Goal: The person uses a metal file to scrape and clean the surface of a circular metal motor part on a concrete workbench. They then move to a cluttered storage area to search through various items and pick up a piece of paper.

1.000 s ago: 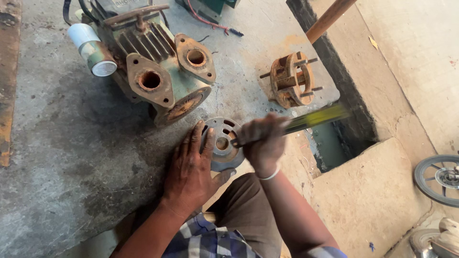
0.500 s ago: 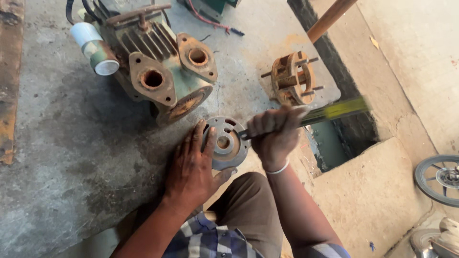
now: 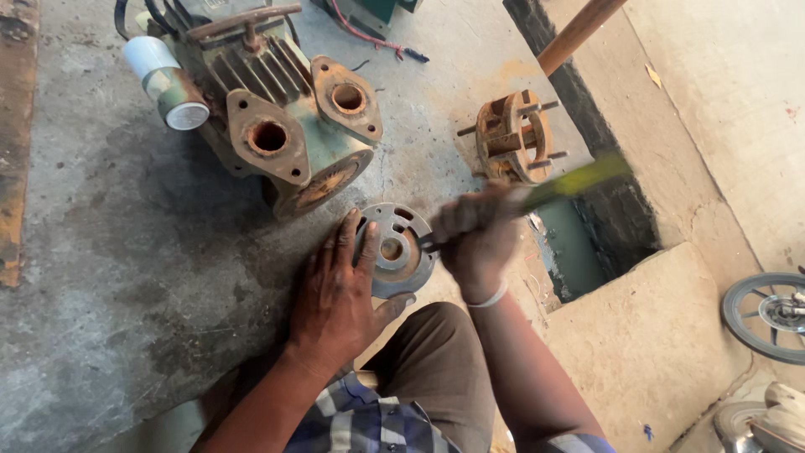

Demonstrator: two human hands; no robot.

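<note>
Pressing flat on the grey concrete floor [image 3: 109, 277], the left hand [image 3: 340, 294] has its fingers spread and laid against the left edge of a round grey metal plate with curved slots and a centre hole [image 3: 396, 252], the thumb hooked under the plate's near rim; the hand is open, closed on nothing. The right hand [image 3: 476, 239] is wrapped tight around the handle of a yellow-green handled tool [image 3: 579, 178], blurred by motion, whose dark tip meets the plate's right side; a pale band sits on that wrist. The plate lies on the floor just in front of the person's brown-trousered knee [image 3: 432, 369]. Just beyond it, to the far left, stands a rusty green cast-iron pump body with two oval flanges and cooling fins [image 3: 285, 126], a white plastic pipe stub [image 3: 163, 80] sticking out on its left. To the far right of the plate sits a rusty round housing with long studs [image 3: 511, 138], near the edge of a dark rectangular pit in the floor [image 3: 604, 226]. A small spoked wheel [image 3: 767, 315] lies at the right border.
</note>
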